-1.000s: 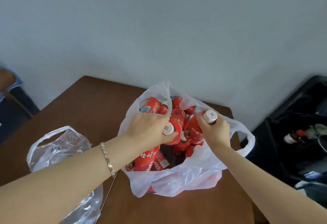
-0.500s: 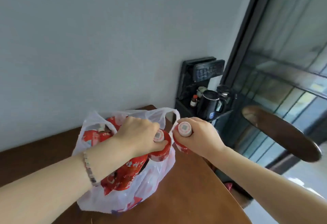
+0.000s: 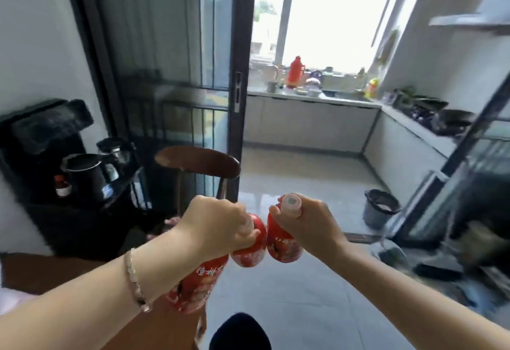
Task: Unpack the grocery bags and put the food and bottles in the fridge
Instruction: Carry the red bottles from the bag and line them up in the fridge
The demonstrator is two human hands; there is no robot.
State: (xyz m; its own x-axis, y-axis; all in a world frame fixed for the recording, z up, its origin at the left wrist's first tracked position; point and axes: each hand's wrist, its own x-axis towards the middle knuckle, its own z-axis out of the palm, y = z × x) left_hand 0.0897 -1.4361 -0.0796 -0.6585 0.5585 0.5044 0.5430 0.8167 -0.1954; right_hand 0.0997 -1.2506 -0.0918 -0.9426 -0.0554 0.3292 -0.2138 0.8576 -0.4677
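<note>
My left hand (image 3: 218, 225) grips two red-labelled bottles by their tops: one bottle (image 3: 194, 286) hangs below the wrist, the other (image 3: 248, 250) hangs beside the fingers. My right hand (image 3: 309, 224) holds a third red bottle (image 3: 283, 244) by the neck, its pale cap (image 3: 292, 202) showing above the fingers. All three bottles hang in the air over the floor. The grocery bag and the fridge are out of view.
A brown table edge (image 3: 33, 269) lies at lower left, a dark wooden chair (image 3: 198, 163) just ahead. A black tea station with kettles (image 3: 82, 173) stands at left. A sliding glass door frame (image 3: 238, 95) opens onto a kitchen with counter (image 3: 311, 95) and a grey bucket (image 3: 379, 207).
Both hands lifted the bottles out of the white bag. The view swung right, away from the table and toward the kitchen doorway.
</note>
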